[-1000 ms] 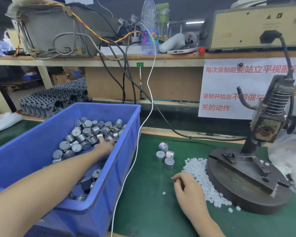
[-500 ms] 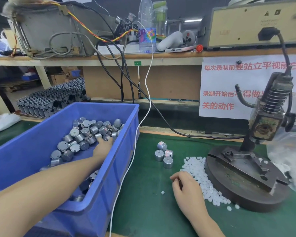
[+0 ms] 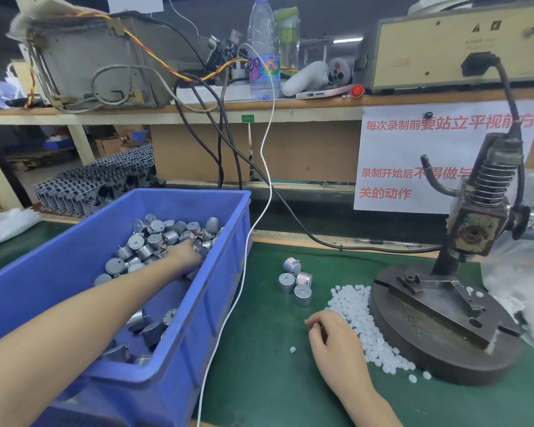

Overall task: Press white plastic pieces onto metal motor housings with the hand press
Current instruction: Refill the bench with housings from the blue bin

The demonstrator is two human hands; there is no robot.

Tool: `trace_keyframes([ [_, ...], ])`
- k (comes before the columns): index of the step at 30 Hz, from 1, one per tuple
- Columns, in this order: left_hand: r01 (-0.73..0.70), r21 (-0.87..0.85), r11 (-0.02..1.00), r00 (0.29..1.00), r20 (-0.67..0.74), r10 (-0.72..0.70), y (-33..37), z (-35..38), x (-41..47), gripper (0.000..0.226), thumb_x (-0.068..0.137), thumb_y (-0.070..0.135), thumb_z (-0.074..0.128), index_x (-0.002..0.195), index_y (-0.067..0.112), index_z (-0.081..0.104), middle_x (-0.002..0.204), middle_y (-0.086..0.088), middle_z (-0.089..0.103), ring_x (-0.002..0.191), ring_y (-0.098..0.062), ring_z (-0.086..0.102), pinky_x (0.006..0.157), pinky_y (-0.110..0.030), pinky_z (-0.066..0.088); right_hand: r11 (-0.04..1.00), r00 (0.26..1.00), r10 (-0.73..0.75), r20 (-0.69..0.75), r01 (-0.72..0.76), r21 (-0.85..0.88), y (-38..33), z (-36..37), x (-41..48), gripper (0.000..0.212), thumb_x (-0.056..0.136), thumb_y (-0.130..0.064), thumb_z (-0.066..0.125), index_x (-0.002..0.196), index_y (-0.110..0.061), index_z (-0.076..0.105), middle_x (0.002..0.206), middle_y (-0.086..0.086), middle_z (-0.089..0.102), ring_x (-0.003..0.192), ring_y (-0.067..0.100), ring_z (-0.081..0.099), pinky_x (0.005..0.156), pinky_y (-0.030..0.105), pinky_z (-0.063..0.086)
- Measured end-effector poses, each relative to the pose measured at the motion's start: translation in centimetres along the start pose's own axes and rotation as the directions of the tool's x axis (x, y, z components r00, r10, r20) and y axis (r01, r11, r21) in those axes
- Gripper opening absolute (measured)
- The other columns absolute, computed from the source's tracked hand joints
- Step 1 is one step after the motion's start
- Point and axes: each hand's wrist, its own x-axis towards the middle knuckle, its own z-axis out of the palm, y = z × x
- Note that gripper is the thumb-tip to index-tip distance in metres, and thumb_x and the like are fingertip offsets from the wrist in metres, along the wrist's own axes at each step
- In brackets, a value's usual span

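Blue bin, at left on the green surface: holds a loose heap of metal motor housings. Left hand: reaches into the heap with its fingertips buried among them; its grip cannot be told. Four separate housings: clustered on the surface between the bin and the hand press. White plastic pieces: piled against the left edge of the press's round base, with a few strays apart. Right hand: rests on the surface beside the pile, fingers curled toward the thumb; whether it pinches a piece cannot be told.
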Motion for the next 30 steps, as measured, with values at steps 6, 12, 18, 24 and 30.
trace_keyframes([
  [6, -0.019, -0.591, 0.806, 0.996, 0.058, 0.066, 1.8, -3.8, -0.9, 0.020, 0.088, 0.003, 0.057, 0.094, 0.010, 0.039, 0.096, -0.010, 0.043, 0.067, -0.022, 0.048, 0.032, -0.024, 0.046, 1.000, 1.000, -0.001, -0.004, 0.001, 0.012, 0.0, -0.1, 0.0, 0.016, 0.091, -0.011, 0.045, 0.090, -0.020, 0.059, 0.082, -0.010, 0.053, 0.075, -0.002, 0.047, 0.065, 0.015, 0.031],
  [12, -0.295, -0.596, 0.747, 0.955, -0.199, 0.219, 5.1, -9.4, -4.3, 0.023, 0.088, 0.009, 0.059, 0.104, 0.012, 0.042, 0.097, -0.008, 0.050, 0.068, -0.023, 0.053, 0.033, -0.022, 0.046, 1.000, 1.000, 0.004, -0.003, -0.004, 0.020, -0.1, -0.2, 0.0, 0.016, 0.092, -0.013, 0.045, 0.093, -0.019, 0.060, 0.083, -0.010, 0.053, 0.075, 0.002, 0.047, 0.066, 0.021, 0.034],
  [18, -0.444, -0.570, 0.692, 0.870, -0.089, 0.484, 11.9, -7.8, -9.8, 0.023, 0.086, 0.007, 0.061, 0.103, 0.013, 0.047, 0.091, -0.004, 0.054, 0.067, -0.019, 0.057, 0.037, -0.022, 0.045, 0.998, 1.000, 0.020, -0.010, -0.020, 0.065, -0.4, -0.5, -0.3, 0.017, 0.092, -0.012, 0.044, 0.095, -0.016, 0.061, 0.089, -0.010, 0.056, 0.077, 0.004, 0.048, 0.069, 0.023, 0.036],
  [24, -0.429, -0.192, 0.883, 0.888, 0.086, 0.451, 13.2, 1.7, -10.6, 0.016, 0.089, 0.010, 0.056, 0.089, 0.010, 0.040, 0.109, -0.019, 0.042, 0.058, -0.030, 0.052, 0.034, -0.030, 0.048, 1.000, 0.999, -0.008, 0.038, 0.009, -0.016, -0.6, -0.8, -0.8, 0.020, 0.092, -0.015, 0.042, 0.100, -0.017, 0.060, 0.095, -0.011, 0.053, 0.094, 0.011, 0.052, 0.079, 0.029, 0.040],
  [30, -0.278, 0.154, 0.948, 0.960, 0.091, 0.266, 10.2, 6.6, -8.6, 0.029, 0.090, 0.006, 0.044, 0.119, 0.010, 0.043, 0.124, -0.017, 0.029, 0.097, -0.041, 0.052, 0.050, -0.037, 0.051, 1.000, 0.999, -0.021, 0.028, 0.021, -0.005, -0.5, -0.5, -0.8, 0.020, 0.092, -0.015, 0.041, 0.098, -0.015, 0.060, 0.096, -0.007, 0.056, 0.090, 0.011, 0.053, 0.076, 0.029, 0.042],
])
